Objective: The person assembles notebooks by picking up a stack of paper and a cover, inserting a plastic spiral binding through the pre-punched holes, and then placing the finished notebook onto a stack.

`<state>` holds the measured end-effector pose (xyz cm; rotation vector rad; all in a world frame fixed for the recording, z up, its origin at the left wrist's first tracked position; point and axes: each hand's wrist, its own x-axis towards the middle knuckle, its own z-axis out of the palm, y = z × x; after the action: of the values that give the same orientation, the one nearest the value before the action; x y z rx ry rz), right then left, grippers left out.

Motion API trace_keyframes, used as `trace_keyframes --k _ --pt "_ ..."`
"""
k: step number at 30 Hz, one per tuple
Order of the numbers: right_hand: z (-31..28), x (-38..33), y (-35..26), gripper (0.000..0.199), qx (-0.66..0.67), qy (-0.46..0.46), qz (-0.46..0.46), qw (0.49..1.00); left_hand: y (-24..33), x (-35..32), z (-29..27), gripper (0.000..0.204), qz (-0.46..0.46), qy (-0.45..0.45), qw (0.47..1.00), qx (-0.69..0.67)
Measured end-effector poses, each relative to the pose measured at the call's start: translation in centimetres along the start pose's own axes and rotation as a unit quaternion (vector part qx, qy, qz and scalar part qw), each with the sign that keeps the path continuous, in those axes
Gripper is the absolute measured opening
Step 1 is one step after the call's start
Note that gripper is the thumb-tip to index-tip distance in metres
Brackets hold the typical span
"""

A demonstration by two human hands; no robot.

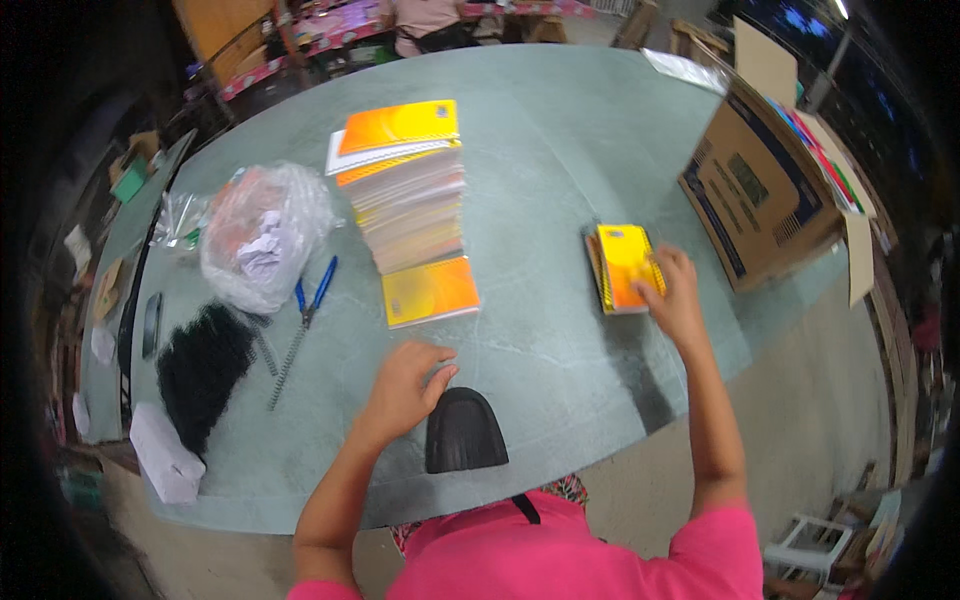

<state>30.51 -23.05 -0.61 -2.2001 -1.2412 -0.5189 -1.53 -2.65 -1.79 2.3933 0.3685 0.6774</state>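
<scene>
The person's two hands are well apart. The right hand (675,295), right of centre, has its thumb and fingers at the right edge of a small stack of yellow-and-orange spiral notebooks (624,265); whether they are clamped on it cannot be told. The left hand (408,385), below centre, holds nothing, its thumb and fingers parted just beside a black, round-topped block (465,432). Both hands are over a grey-green table (560,400). A long, fanned row of similar notebooks (412,210) lies at upper centre. Left of it are blue-handled pliers (322,285), a thin dark coil (285,375), a clear plastic bag (300,215) with white crumpled pieces inside, and, at lower left, a black heap of coils (207,360). A cardboard box (720,210) stands at upper right.
</scene>
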Motion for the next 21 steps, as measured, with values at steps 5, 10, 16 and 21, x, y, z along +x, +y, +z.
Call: trace_keyframes --k 5,10,16,21 --pt "-8.8 -2.3 -9.5 0.020 0.267 -0.515 -0.107 0.807 -2.2 -2.2 1.2 0.013 -0.074 0.049 0.996 -0.010" --pt "-7.4 -11.7 -8.7 0.029 0.381 -0.882 0.040 0.275 -3.4 -3.1 3.9 0.011 -0.057 0.113 0.991 -0.038" --pt "-0.1 -6.7 -10.0 0.035 0.354 -0.810 0.196 0.424 -4.3 -3.3 4.2 0.012 -0.048 0.150 0.987 -0.035" --pt "7.5 13.3 -23.1 0.034 0.514 -0.410 0.049 0.752 -4.1 -3.1 4.2 0.013 -0.042 0.141 0.989 -0.036"
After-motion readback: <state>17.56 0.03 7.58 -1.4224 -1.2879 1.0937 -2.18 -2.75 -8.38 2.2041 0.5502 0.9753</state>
